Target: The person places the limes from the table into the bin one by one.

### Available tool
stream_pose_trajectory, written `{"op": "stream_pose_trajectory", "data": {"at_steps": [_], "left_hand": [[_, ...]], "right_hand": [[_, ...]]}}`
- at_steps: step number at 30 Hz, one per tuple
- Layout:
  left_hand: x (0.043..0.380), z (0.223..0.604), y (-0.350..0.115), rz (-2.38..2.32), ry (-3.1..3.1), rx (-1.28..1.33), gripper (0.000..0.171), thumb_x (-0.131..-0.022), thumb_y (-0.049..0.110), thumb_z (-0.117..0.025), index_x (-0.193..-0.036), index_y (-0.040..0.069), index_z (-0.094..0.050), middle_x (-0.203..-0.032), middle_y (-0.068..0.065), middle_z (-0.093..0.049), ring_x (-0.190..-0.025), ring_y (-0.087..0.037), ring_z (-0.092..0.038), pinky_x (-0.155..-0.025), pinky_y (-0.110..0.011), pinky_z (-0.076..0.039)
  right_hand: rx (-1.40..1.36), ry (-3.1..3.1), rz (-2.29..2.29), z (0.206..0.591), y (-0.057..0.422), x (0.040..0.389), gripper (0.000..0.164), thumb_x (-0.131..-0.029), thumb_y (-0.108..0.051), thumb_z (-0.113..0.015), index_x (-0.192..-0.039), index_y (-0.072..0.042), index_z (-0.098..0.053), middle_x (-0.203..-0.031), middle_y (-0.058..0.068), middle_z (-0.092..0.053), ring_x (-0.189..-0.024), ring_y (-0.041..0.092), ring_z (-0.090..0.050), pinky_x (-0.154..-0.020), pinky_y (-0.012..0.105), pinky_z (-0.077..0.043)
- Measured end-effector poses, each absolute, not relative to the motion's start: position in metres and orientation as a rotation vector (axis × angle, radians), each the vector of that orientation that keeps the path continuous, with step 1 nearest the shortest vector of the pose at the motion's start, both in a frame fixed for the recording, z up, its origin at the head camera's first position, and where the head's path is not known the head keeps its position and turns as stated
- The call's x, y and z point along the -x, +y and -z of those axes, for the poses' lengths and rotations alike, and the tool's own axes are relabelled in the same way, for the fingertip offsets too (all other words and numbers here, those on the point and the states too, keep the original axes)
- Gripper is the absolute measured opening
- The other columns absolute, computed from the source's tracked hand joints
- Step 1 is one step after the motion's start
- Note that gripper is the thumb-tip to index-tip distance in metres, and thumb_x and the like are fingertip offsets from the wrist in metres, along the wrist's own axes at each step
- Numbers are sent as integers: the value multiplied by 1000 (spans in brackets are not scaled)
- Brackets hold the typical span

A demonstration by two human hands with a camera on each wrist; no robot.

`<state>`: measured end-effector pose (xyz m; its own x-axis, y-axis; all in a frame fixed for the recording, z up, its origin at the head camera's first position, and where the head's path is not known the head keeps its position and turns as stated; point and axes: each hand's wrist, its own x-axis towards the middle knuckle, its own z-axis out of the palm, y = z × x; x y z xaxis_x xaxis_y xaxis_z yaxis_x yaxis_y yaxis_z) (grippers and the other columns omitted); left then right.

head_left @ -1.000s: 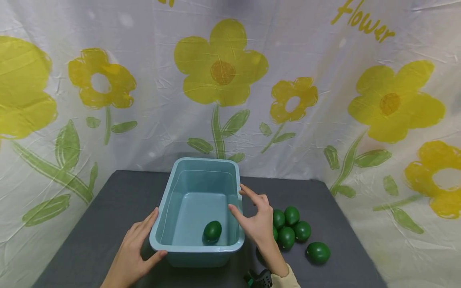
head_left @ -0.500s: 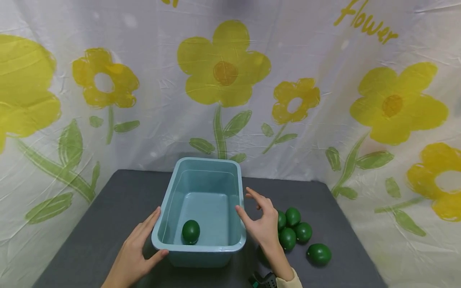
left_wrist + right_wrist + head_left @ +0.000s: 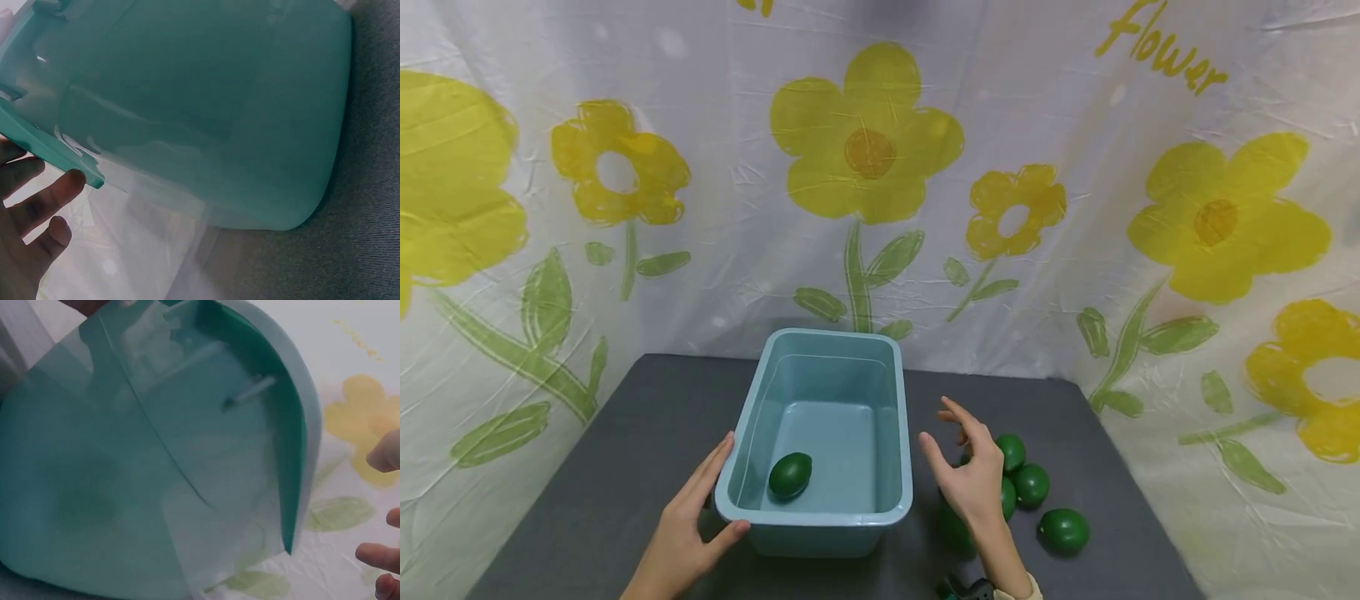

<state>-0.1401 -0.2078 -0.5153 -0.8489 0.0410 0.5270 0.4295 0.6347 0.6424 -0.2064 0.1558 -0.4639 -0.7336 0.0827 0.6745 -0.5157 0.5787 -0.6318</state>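
A light blue-green plastic basin point(image 3: 820, 520) stands in the middle of the table, with one dark green oval fruit point(image 3: 790, 476) lying in its near left part. My left hand point(image 3: 688, 521) rests at the basin's left near corner, fingers fairly straight along the rim and thumb at the front; the left wrist view shows fingertips at the rim point(image 3: 50, 150). Right of the basin, my right hand point(image 3: 973, 475) is held with fingers spread and nothing between them, over a group of green fruits point(image 3: 1030, 485) that it partly hides. Its fingertips point(image 3: 377, 556) stand apart from the basin wall.
A single green fruit point(image 3: 1063, 532) lies to the right of the group on the dark grey tabletop point(image 3: 1120, 500). Behind the table hangs a white curtain point(image 3: 722, 167) with yellow flowers. A small black device point(image 3: 970, 589) sits by the right wrist.
The fruit in the basin has rolled left and turned. My right hand has moved right, away from the basin's rim to over the fruits. The left hand has kept its place.
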Motion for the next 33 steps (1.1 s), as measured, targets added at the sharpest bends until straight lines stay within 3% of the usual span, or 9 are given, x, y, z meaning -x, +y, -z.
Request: {"op": "stream_pose_trajectory", "data": {"at_steps": [16,24,33], "left_hand": [[140,514,-206,1099,-2388,352,102,-82,26,-92,-167,22,-36,-167,-11,-43,-144,18,-26,-103,-2,-26],[140,514,-207,1066,-2451,289,102,-82,27,-91,-168,24,-35,-167,-11,-44,-145,12,-31,-102,-7,-27],[140,513,-206,1078,-2425,313,102,-82,26,-91,-168,26,-35,-166,-13,-44,-143,17,-27,-102,-4,-25]], "right_hand": [[-215,-2169,-1137,466,194,197,57,-86,-11,-86,-140,-15,-70,-118,8,-77,-76,10,-44,-61,30,-36],[-116,-2218,-1101,472,209,190,56,-86,-11,-87,-140,-14,-70,-118,6,-77,-78,12,-46,-68,30,-37],[-4,-2283,-1040,482,228,183,55,-88,-17,-86,-140,-15,-70,-117,6,-77,-80,9,-46,-71,33,-38]]}}
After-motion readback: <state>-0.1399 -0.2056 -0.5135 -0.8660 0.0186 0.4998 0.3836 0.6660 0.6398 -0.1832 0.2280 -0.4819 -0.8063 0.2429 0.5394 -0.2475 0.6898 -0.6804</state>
